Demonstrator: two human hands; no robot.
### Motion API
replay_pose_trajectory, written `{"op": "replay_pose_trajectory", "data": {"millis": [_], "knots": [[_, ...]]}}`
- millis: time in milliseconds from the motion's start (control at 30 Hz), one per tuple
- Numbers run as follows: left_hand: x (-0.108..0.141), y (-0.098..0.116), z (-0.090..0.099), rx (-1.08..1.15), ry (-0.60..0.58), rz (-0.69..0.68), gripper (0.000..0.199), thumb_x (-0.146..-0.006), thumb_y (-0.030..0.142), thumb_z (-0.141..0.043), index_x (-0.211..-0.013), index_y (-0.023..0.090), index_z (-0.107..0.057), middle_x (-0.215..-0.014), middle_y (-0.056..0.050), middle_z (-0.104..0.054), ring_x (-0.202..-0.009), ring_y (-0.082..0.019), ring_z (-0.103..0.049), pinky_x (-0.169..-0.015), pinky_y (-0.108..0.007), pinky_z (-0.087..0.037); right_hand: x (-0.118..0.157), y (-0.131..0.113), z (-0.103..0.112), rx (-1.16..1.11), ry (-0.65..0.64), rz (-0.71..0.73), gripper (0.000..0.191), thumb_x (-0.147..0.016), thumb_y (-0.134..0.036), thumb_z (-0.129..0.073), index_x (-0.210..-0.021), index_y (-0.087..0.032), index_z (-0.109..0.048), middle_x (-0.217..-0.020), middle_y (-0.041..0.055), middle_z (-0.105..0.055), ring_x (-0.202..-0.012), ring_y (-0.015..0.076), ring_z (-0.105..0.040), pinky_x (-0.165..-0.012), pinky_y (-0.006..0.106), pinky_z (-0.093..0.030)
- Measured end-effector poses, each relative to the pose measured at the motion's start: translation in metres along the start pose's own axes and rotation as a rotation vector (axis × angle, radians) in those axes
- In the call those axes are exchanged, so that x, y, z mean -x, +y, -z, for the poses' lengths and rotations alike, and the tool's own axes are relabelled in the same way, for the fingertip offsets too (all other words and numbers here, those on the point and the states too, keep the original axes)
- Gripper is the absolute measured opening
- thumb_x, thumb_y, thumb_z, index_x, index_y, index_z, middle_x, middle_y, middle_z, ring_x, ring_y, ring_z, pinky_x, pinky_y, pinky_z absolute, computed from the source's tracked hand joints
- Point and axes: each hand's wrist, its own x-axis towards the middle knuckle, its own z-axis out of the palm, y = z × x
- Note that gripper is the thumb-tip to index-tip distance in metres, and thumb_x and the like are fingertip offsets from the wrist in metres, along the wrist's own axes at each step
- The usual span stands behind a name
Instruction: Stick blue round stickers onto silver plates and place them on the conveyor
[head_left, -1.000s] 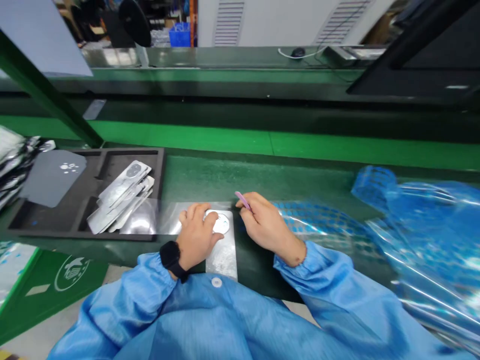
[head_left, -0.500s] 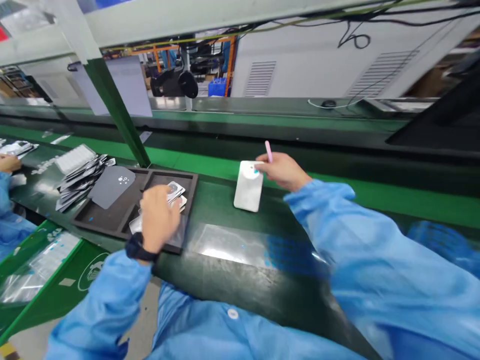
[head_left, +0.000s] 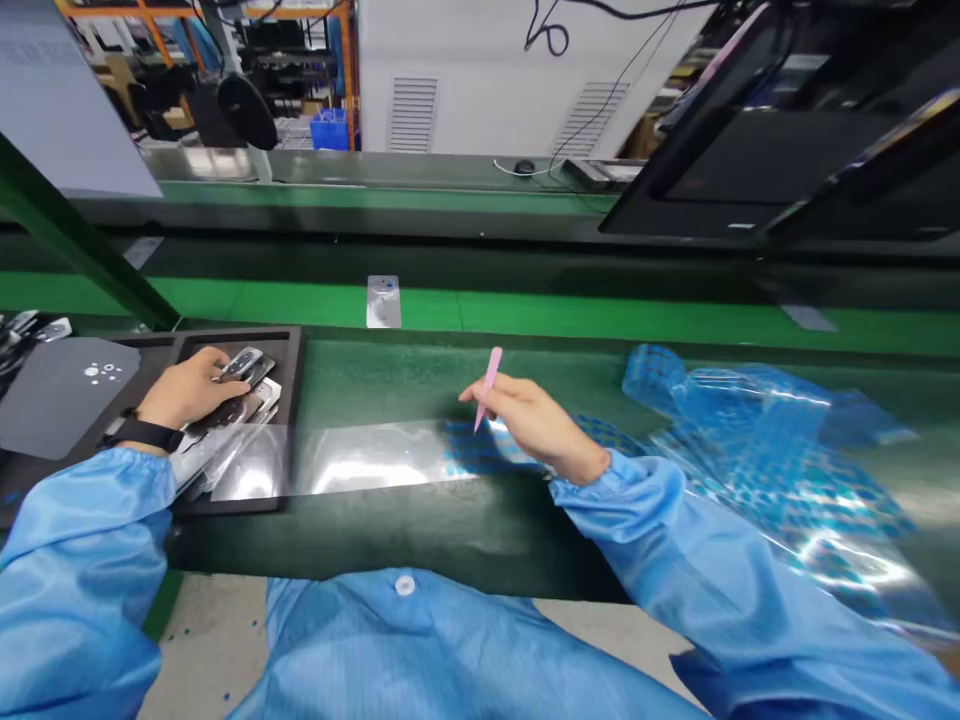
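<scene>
**While the left hand [head_left: 187, 392] rests on the plates [head_left: 244, 364], the right hand [head_left: 531, 422] holds tweezers [head_left: 489, 385]**

The left hand lies with fingers spread over the stack of metal plates, in the right recess of a black tray [head_left: 295, 400]; whether it grips them cannot be told. The recess walls keep the stack gathered in one place. The right hand is closed on the tweezers in a pen grip, tips down, which places them just above a clear film [head_left: 367, 462] on the green counter [head_left: 390, 370]. This film spans the space between the hands, and nothing solid stands there. Blue-dotted film [head_left: 757, 450] lies bunched to the right, partly beneath the right sleeve [head_left: 637, 510]. A grey sheet [head_left: 64, 395] lies left of the stack. A single plate [head_left: 383, 302] lies on a green strip beyond the counter.
</scene>
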Motion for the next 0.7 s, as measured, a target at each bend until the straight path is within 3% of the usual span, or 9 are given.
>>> {"op": "replay_pose_trajectory", "data": {"millis": [67, 100, 233, 300, 367, 433, 500, 600, 700], "knots": [[0.007, 0.009, 0.012, -0.080, -0.046, 0.038, 0.043, -0.090, 0.044, -0.041, -0.115, 0.014, -0.058, -0.104, -0.008, -0.066, -0.090, -0.023, -0.061, -0.080, -0.031, -0.044, 0.008, 0.013, -0.002, 0.048, -0.060, -0.044, 0.038, -0.079, -0.051, -0.056, -0.077, -0.016, -0.070, -0.055, -0.0014, -0.054, -0.051, 0.0120, -0.050, -0.048, 0.025, -0.039], [0.012, 0.014, 0.019, -0.137, -0.012, 0.069, 0.045, -0.092, 0.042, -0.034, -0.118, 0.013, -0.057, -0.106, -0.011, -0.066, -0.093, -0.026, -0.061, -0.082, -0.034, -0.044, 0.010, 0.018, -0.005, 0.062, -0.080, -0.066, 0.038, -0.079, -0.052, -0.056, -0.077, -0.016, -0.069, -0.053, -0.0016, -0.054, -0.049, 0.0117, -0.050, -0.047, 0.024, -0.039], [0.048, 0.039, 0.041, -0.293, 0.238, 0.172, 0.048, -0.094, 0.036, -0.026, -0.128, 0.012, -0.050, -0.098, -0.015, -0.068, -0.087, -0.031, -0.063, -0.075, -0.038, -0.046, 0.013, 0.025, -0.018, 0.037, -0.090, -0.151, 0.028, -0.079, -0.045, -0.059, -0.075, -0.018, -0.062, -0.057, 0.0000, -0.062, -0.048, 0.0119, -0.057, -0.047, 0.023, -0.046], [0.074, 0.053, 0.045, -0.336, 0.357, 0.130, 0.044, -0.093, 0.036, -0.032, -0.126, 0.015, -0.050, -0.093, -0.012, -0.068, -0.083, -0.030, -0.064, -0.070, -0.035, -0.046, 0.014, 0.026, -0.023, -0.032, -0.093, -0.174, 0.022, -0.078, -0.040, -0.063, -0.077, -0.019, -0.058, -0.059, 0.0004, -0.066, -0.049, 0.0122, -0.061, -0.049, 0.023, -0.050], [0.101, 0.070, 0.040, -0.378, 0.407, -0.011, 0.036, -0.093, 0.034, -0.034, -0.118, 0.018, -0.055, -0.091, -0.010, -0.067, -0.082, -0.029, -0.064, -0.064, -0.033, -0.045, 0.015, 0.028, -0.025, -0.090, -0.075, -0.180, 0.020, -0.077, -0.036, -0.065, -0.077, -0.019, -0.056, -0.059, 0.0006, -0.067, -0.050, 0.0123, -0.063, -0.050, 0.022, -0.052], [0.123, 0.092, 0.028, -0.409, 0.314, -0.202, 0.031, -0.093, 0.027, -0.033, -0.107, 0.019, -0.060, -0.090, -0.009, -0.066, -0.078, -0.026, -0.064, -0.059, -0.031, -0.044, 0.014, 0.032, -0.027, -0.134, -0.033, -0.201, 0.020, -0.078, -0.036, -0.064, -0.077, -0.019, -0.053, -0.056, -0.0001, -0.066, -0.047, 0.0126, -0.064, -0.049, 0.022, -0.053], [0.137, 0.116, 0.009, -0.391, 0.093, -0.342, 0.030, -0.091, 0.017, -0.035, -0.102, 0.018, -0.063, -0.087, -0.008, -0.065, -0.071, -0.023, -0.065, -0.058, -0.030, -0.046, 0.014, 0.036, -0.028, -0.150, 0.008, -0.217, 0.019, -0.081, -0.035, -0.062, -0.078, -0.020, -0.050, -0.054, -0.0009, -0.066, -0.046, 0.0131, -0.064, -0.047, 0.022, -0.053], [0.148, 0.147, -0.021, -0.324, -0.167, -0.464, 0.039, -0.087, 0.004, -0.033, -0.107, 0.017, -0.063, -0.088, -0.010, -0.066, -0.071, -0.023, -0.068, -0.060, -0.032, -0.051, 0.014, 0.036, -0.029, -0.091, 0.023, -0.187, 0.015, -0.084, -0.031, -0.059, -0.079, -0.021, -0.049, -0.054, -0.0020, -0.066, -0.045, 0.0130, -0.064, -0.045, 0.021, -0.052], [0.157, 0.167, -0.047, -0.294, -0.300, -0.540, 0.045, -0.086, 0.000, -0.032, -0.117, 0.015, -0.061, -0.097, -0.014, -0.068, -0.075, -0.025, -0.070, -0.063, -0.035, -0.056, 0.016, 0.031, -0.029, -0.033, 0.029, -0.169, 0.011, -0.086, -0.026, -0.055, -0.079, -0.022, -0.048, -0.054, -0.0028, -0.066, -0.045, 0.0131, -0.065, -0.045, 0.021, -0.052]]}}
